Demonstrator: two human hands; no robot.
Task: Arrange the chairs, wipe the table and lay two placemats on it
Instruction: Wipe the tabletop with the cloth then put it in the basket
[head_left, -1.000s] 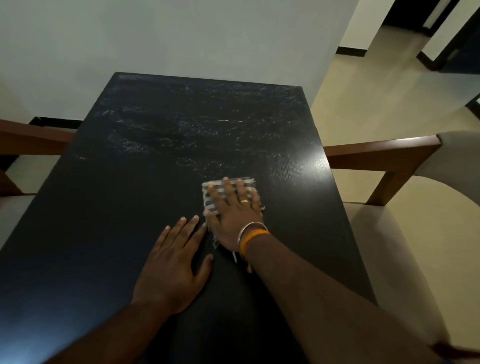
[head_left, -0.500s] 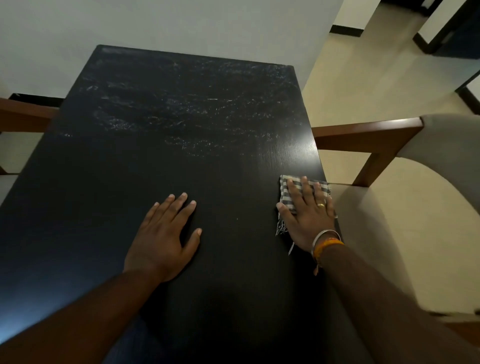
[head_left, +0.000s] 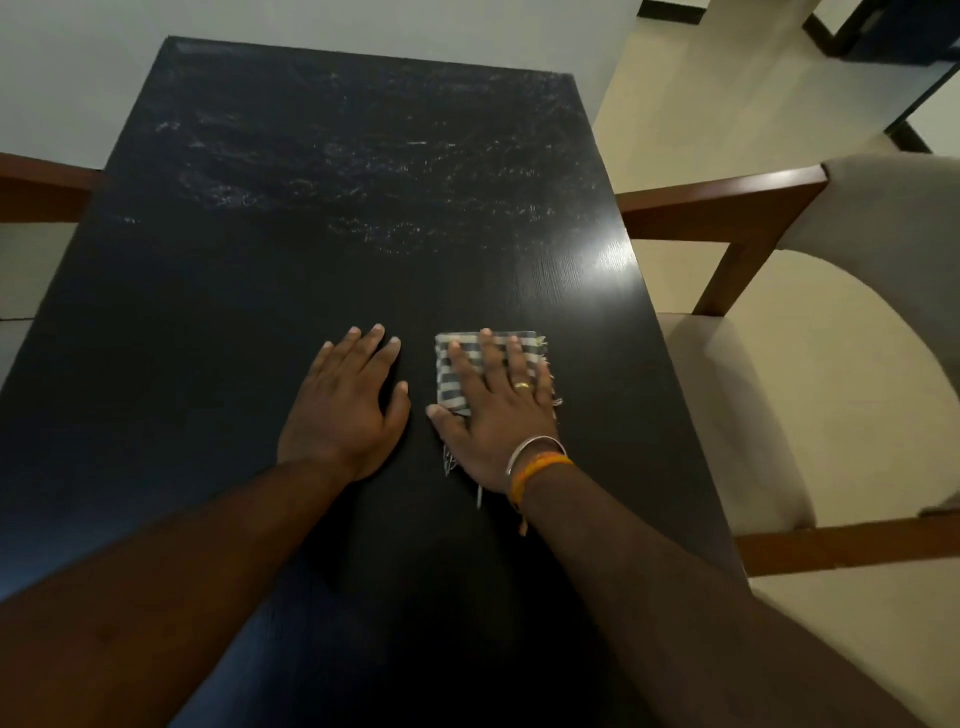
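Note:
A long black table (head_left: 291, 218) fills the view, with pale smears and streaks across its far half. My right hand (head_left: 498, 415) lies flat with straight fingers on a folded grey-and-white striped cloth (head_left: 451, 379), pressing it onto the tabletop near the middle. The palm hides most of the cloth; frayed threads stick out below it. Just to the left, my left hand (head_left: 345, 402) rests flat on the bare tabletop, fingers spread, holding nothing. A beige upholstered chair with wooden arms (head_left: 779, 364) stands against the table's right side.
A wooden arm of another chair (head_left: 41, 187) shows at the table's left edge. A white wall runs behind the far end of the table. Cream floor tiles (head_left: 701, 104) stretch away to the right toward dark doorways.
My right hand slid the cloth out to the table's right edge and back toward the middle, beside my left hand. The left hand stayed flat on the table.

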